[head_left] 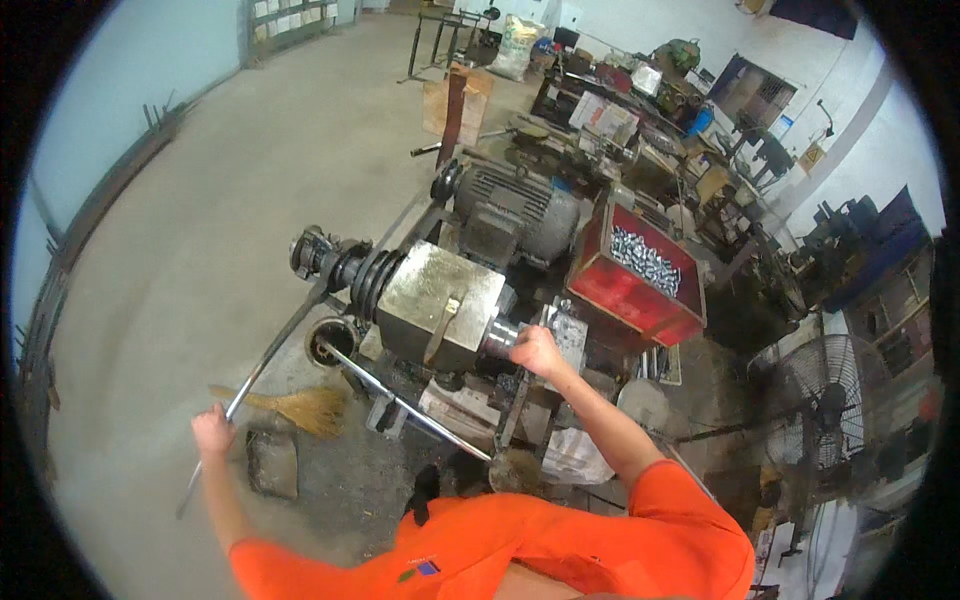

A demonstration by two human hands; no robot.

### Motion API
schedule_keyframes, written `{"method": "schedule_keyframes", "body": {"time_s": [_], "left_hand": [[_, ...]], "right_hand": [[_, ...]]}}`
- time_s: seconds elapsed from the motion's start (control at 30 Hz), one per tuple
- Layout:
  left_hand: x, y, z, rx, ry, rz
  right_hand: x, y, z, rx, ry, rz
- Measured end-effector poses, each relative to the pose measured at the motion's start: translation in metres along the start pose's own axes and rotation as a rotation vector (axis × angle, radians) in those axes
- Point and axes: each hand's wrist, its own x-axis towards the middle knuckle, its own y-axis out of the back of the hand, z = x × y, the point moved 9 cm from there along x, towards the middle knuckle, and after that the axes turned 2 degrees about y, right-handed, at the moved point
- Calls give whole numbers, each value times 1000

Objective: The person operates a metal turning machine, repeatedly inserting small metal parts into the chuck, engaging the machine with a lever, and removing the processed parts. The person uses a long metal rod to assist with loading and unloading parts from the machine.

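Observation:
My left hand (213, 430) is closed around a long metal lever (270, 350), near its lower end. That lever slants up to the left end of the spindle, beside black belt pulleys (375, 282). My right hand (537, 350) is closed at the shiny round spindle nose (500, 338), on the right side of the boxy headstock (440, 295) of a lathe-like machine. Whatever my right fingers grip is hidden behind them. A flat brush (441, 330) lies on top of the headstock. Below it, a bright steel bar (405, 405) slants out of a round container (322, 338).
An electric motor (515, 212) sits behind the headstock. To its right stands a red box (625, 290) holding many small metal parts (645, 258). A straw broom (312, 408) and a dustpan-like tray (272, 463) lie on the floor at left. A caged fan (825, 405) stands at right.

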Motion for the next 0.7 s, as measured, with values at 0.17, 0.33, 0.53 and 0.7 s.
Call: {"method": "schedule_keyframes", "body": {"time_s": [0.17, 0.33, 0.53, 0.7], "left_hand": [[6, 14, -7, -82, 136, -35], [-36, 46, 115, -799, 217, 707], [-49, -204, 320, -877, -100, -641], [-9, -207, 338, 304, -714, -397]], "right_hand": [[-10, 30, -13, 156, -148, 229], [-97, 79, -26, 105, -232, 373], [-255, 61, -11, 27, -644, 175], [-411, 83, 7, -121, -909, 161]]}}
